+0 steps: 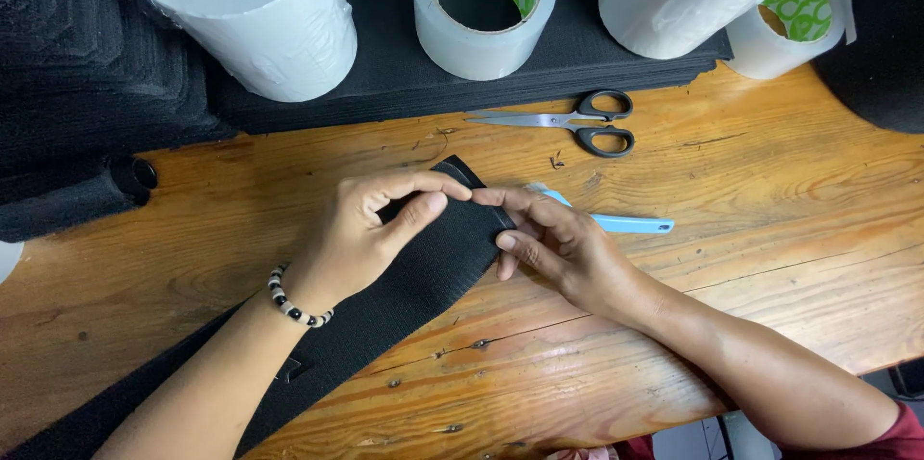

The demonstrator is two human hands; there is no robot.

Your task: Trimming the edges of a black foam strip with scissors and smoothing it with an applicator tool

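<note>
My left hand (371, 229) and right hand (558, 243) pinched black strap (423, 277) end, grip tight. Strap could slip loose; scissors (577, 121) at 12 o'clock.

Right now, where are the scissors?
Head view: scissors lie on the wooden table, right of centre, beyond the right hand, just before the black foam stack.

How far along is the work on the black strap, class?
Done: nothing visibly finished; the scissors and light blue tool lie unused on the wooden table. In hand: left hand and right hand pinch the black strap at its end. Left: the strap's remaining length looks untouched.
</note>
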